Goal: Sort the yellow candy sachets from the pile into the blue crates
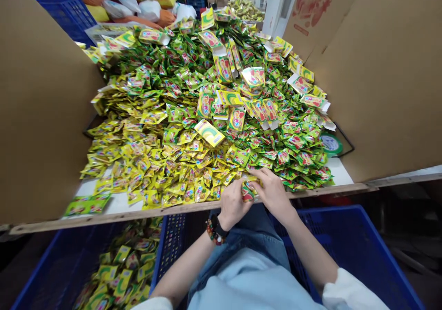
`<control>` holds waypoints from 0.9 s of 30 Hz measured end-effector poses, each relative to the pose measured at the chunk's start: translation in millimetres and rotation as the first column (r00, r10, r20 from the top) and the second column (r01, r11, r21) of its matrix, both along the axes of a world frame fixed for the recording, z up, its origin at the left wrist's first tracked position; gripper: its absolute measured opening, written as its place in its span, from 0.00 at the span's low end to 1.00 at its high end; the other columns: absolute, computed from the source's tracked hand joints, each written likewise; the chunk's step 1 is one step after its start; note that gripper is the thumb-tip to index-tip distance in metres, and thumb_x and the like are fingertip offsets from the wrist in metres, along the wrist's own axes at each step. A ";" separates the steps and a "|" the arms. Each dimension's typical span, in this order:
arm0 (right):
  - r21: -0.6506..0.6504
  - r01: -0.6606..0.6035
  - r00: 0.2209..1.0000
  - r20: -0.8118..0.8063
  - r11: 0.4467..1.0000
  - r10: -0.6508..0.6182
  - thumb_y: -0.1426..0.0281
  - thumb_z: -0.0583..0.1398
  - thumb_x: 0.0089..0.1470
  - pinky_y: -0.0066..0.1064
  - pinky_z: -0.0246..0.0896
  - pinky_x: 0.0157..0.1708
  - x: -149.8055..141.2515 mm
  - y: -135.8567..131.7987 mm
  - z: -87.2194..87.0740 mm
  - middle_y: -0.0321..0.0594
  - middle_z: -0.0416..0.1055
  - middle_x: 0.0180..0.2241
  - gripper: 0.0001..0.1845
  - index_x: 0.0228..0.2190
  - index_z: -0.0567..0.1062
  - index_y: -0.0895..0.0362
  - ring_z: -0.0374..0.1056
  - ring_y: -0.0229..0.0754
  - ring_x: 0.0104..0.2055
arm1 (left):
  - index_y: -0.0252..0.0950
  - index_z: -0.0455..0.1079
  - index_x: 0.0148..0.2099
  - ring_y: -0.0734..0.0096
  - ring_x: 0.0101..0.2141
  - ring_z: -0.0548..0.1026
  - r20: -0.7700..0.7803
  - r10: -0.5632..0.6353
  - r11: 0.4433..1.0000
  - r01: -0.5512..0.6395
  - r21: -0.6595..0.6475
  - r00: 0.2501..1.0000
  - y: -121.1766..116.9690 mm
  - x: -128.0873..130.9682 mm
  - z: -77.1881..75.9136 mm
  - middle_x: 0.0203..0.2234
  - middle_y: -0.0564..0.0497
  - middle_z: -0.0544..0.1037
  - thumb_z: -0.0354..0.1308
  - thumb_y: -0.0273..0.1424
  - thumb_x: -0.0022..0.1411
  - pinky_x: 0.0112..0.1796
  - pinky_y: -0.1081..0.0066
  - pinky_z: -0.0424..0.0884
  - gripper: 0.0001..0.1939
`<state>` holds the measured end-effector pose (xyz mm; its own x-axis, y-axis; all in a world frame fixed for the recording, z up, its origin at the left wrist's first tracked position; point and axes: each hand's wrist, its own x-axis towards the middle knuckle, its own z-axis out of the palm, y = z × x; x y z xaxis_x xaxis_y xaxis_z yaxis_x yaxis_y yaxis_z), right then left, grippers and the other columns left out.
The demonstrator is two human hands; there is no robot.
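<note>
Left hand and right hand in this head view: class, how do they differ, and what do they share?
The left hand wears a black band and a beaded bracelet; the right hand has a bare wrist. The left hand curls around from below, while the right hand's fingers reach over on top. Both meet on the same green-and-yellow sachets.

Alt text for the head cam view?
The person's left hand and right hand hold small yellow-green sachets at the edge of a white table heaped with more, between cardboard partitions. A blue plastic crate below holds more sachets.
</note>
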<state>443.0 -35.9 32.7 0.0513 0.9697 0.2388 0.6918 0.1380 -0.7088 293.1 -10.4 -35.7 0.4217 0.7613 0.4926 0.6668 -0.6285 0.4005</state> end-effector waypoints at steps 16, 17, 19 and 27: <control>0.305 -0.025 0.992 0.122 0.952 -0.013 0.75 0.54 0.62 0.46 0.56 0.55 -29.8 -1.7 -17.9 0.42 0.78 0.38 0.15 0.47 0.75 0.52 0.68 0.50 0.51 | 0.34 0.60 0.58 0.57 0.43 0.79 0.301 0.081 0.997 -0.077 -0.025 0.950 -9.2 -3.2 -14.4 0.45 0.40 0.77 0.59 0.34 0.58 0.42 0.59 0.77 0.27; 0.335 -0.014 0.993 0.116 0.942 -0.026 0.75 0.53 0.62 0.51 0.50 0.59 -33.5 -4.4 -24.0 0.40 0.79 0.37 0.16 0.47 0.76 0.52 0.67 0.50 0.54 | 0.35 0.61 0.58 0.56 0.44 0.79 0.312 0.084 0.996 -0.074 -0.042 0.946 -9.1 -3.8 -14.1 0.46 0.39 0.77 0.58 0.33 0.59 0.43 0.59 0.77 0.25; 0.317 -0.024 0.997 0.077 0.948 -0.001 0.77 0.51 0.63 0.56 0.39 0.63 -38.4 -10.0 -31.1 0.40 0.79 0.41 0.19 0.47 0.75 0.51 0.65 0.49 0.58 | 0.36 0.61 0.58 0.55 0.45 0.79 0.321 0.097 0.994 -0.076 -0.077 0.942 -9.3 -4.2 -13.5 0.47 0.39 0.77 0.55 0.31 0.61 0.44 0.58 0.77 0.23; 0.081 0.109 0.787 -0.616 0.991 -0.036 0.65 0.60 0.58 0.47 0.57 0.61 -26.9 -10.2 -41.9 0.45 0.69 0.58 0.30 0.61 0.63 0.49 0.64 0.47 0.61 | 0.37 0.56 0.61 0.57 0.47 0.77 0.362 0.100 0.994 -0.110 0.007 0.927 -12.1 -1.6 -20.0 0.49 0.38 0.75 0.61 0.38 0.59 0.43 0.59 0.77 0.31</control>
